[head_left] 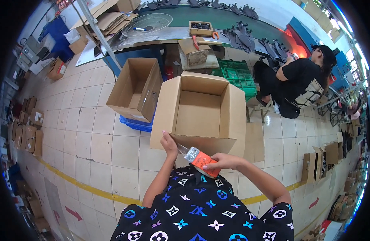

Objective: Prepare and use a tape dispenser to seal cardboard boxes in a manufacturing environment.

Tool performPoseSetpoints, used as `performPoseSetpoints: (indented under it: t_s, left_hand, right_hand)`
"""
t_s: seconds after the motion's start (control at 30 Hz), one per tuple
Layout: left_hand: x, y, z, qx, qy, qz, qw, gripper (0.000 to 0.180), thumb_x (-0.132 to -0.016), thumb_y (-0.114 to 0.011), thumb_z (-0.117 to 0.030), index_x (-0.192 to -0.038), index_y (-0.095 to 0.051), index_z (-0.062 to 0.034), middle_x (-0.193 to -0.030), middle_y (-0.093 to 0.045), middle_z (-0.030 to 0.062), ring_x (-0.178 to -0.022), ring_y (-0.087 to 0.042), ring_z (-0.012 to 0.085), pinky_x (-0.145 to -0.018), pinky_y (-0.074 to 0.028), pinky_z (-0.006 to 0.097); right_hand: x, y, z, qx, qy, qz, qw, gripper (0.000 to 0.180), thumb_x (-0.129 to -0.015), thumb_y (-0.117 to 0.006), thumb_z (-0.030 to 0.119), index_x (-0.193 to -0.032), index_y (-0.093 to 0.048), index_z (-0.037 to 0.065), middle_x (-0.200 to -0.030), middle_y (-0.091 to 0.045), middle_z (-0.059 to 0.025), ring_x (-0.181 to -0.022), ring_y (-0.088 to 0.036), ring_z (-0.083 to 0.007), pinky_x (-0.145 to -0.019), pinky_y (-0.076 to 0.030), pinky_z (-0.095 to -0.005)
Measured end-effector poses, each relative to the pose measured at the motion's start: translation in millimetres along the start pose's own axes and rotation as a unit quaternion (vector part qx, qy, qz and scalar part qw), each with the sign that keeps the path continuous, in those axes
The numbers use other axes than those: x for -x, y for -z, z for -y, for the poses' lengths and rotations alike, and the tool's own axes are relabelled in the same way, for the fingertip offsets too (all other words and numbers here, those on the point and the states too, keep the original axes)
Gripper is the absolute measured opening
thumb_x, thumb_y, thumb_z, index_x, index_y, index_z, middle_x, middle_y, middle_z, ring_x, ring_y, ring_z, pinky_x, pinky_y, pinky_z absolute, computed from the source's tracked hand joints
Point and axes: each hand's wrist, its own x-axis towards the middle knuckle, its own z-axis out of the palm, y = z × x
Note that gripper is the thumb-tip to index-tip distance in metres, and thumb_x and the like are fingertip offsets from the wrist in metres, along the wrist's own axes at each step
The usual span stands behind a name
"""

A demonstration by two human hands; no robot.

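An open cardboard box (199,106) stands in front of me, its flaps folded outward and its inside bare. At the near left corner of its near flap, my left hand (169,145) is closed on the edge. My right hand (224,161) grips an orange tape dispenser (204,162) with a silver front end, held close to my body. A strip of clear packing tape (182,148) stretches from the dispenser to the flap beside my left hand. Whether my left fingers also pinch the tape end cannot be made out.
To the left, another open carton (137,90) rests on a blue crate (137,123). Green crates (238,76) stand behind the box. A seated person (303,78) works at the right by a conveyor with dark flat parts (241,37). Red-handled pliers (196,42) lie on the far stack.
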Motion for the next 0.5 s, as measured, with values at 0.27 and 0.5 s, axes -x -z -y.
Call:
performPoseSetpoints:
  t_s: [0.27,0.5]
  left_hand:
    - [-2,2,-3,-0.007,0.006,-0.011,1.000,0.062,-0.105,-0.035,-0.040,-0.062,-0.039,0.0038,-0.052,-0.034,0.0057,-0.052,-0.037,0.0146,-0.051,-0.031,0.042]
    - [-3,5,2,-0.035,0.006,0.017,0.999,0.065,-0.105,-0.035,-0.041,-0.065,-0.050,0.0076,-0.049,-0.042,0.0142,-0.049,-0.046,0.0200,-0.053,-0.036,0.043]
  right_hand:
    - [7,7,2,-0.108,0.012,-0.046,0.993,0.055,-0.087,-0.069,0.050,-0.111,-0.067,0.000,-0.104,-0.068,-0.0060,-0.097,-0.061,-0.0129,-0.091,-0.045,-0.0267]
    - [3,12,5,-0.242,0.015,0.105,0.964,0.046,-0.092,-0.068,0.031,-0.123,-0.056,0.000,-0.106,-0.070,-0.0093,-0.103,-0.066,-0.0148,-0.095,-0.050,-0.0290]
